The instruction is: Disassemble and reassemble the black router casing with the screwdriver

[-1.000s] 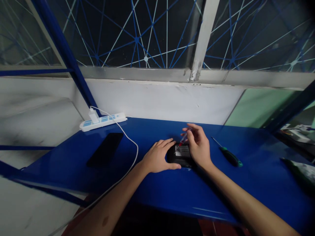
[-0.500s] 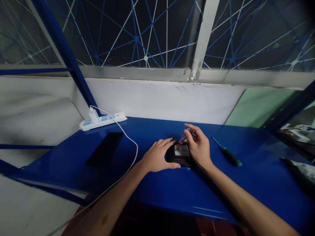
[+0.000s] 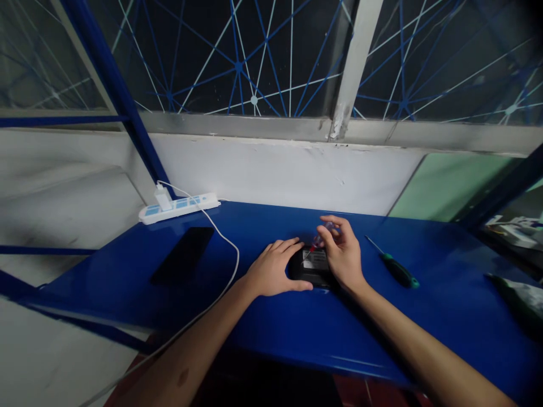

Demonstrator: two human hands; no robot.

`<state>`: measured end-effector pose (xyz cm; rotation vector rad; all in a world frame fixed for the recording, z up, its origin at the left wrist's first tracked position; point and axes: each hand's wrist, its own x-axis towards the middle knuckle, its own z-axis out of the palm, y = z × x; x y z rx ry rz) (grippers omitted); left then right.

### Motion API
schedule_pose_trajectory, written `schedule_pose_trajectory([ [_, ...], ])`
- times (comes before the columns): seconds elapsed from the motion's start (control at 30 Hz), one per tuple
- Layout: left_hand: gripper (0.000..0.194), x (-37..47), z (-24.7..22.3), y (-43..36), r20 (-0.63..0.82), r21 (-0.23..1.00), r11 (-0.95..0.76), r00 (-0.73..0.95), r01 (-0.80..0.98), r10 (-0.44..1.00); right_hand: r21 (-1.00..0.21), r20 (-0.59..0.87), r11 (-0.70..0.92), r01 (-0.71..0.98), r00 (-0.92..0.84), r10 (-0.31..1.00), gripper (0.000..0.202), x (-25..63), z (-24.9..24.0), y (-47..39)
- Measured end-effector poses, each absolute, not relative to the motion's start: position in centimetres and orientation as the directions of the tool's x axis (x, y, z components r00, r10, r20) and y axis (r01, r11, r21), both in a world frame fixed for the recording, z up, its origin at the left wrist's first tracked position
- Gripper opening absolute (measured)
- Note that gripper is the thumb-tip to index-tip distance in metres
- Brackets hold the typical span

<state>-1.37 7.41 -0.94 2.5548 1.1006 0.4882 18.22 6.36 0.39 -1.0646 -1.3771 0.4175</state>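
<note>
A flat black device with a printed label (image 3: pixel 315 260) lies on the blue table. My left hand (image 3: pixel 274 267) grips its left end, thumb along the near edge and fingers at the far edge. In my right hand (image 3: pixel 344 251) is a small screwdriver (image 3: pixel 316 244) with a clear handle and a red collar, pinched between thumb and fingers. Its thin shaft slants down and left to the label's left part; whether the tip sits on a screw is too small to tell. The heel of my right hand covers the device's right end.
A green-handled screwdriver (image 3: pixel 399 270) lies to the right. On the left are a dark phone-like slab (image 3: pixel 182 256), a white cable (image 3: pixel 236 257) and a white power strip (image 3: pixel 180 208) with a charger (image 3: pixel 163 198). A dark green object (image 3: pixel 515 299) rests at the right edge.
The small screwdriver's handle has tipped slightly to the right and lower in my right hand. My left hand keeps its hold on the device. The whole view has shifted a little.
</note>
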Motion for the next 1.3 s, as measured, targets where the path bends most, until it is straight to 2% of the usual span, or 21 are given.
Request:
schedule_pose_trajectory([
  [0.13, 0.101, -1.4, -0.8, 7.4, 0.173, 0.420, -0.645, 0.642, 0.638, 0.747, -0.851, 0.521, 0.476, 0.221, 0.250, 0.816, 0.030, 18.1, 0.8, 6.2],
  [0.3, 0.102, -1.4, -1.0, 7.4, 0.167, 0.423, -0.641, 0.640, 0.640, 0.750, -0.872, 0.487, 0.458, 0.171, 0.225, 0.844, 0.029, 17.9, 1.2, 5.8],
  [0.43, 0.102, -1.4, -1.1, 7.5, 0.171, 0.414, -0.645, 0.642, 0.642, 0.748, -0.869, 0.492, 0.460, 0.185, 0.213, 0.844, 0.029, 17.9, 1.1, 5.8],
  [0.63, 0.102, -1.4, -0.9, 7.4, 0.167, 0.411, -0.643, 0.640, 0.646, 0.750, -0.840, 0.523, 0.456, 0.295, 0.217, 0.824, 0.034, 18.3, 0.8, 6.2],
  [0.87, 0.104, -1.3, -0.9, 7.4, 0.158, 0.415, -0.639, 0.640, 0.648, 0.752, -0.884, 0.465, 0.439, 0.158, 0.226, 0.856, 0.038, 17.6, 0.9, 5.4],
  [1.0, 0.105, -1.4, -0.9, 7.5, 0.154, 0.417, -0.635, 0.638, 0.650, 0.754, -0.883, 0.464, 0.432, 0.180, 0.206, 0.862, 0.044, 17.3, 0.5, 5.6],
  [1.1, 0.105, -1.4, -1.0, 7.5, 0.143, 0.426, -0.625, 0.634, 0.654, 0.760, -0.870, 0.486, 0.433, 0.236, 0.271, 0.831, 0.052, 18.1, 0.4, 6.4],
  [1.2, 0.104, -1.5, -0.9, 7.5, 0.140, 0.444, -0.625, 0.639, 0.642, 0.756, -0.836, 0.510, 0.353, 0.420, 0.356, 0.783, 0.050, 20.2, 0.7, 7.8],
  [1.27, 0.104, -1.6, -0.8, 7.5, 0.130, 0.454, -0.622, 0.643, 0.638, 0.754, -0.717, 0.488, 0.165, 0.678, 0.318, 0.813, 0.045, 22.0, 0.8, 8.6],
  [1.3, 0.105, -1.6, -0.7, 7.4, 0.125, 0.457, -0.619, 0.643, 0.639, 0.756, -0.587, 0.428, 0.057, 0.807, 0.250, 0.869, 0.043, 22.8, 0.7, 9.0],
])
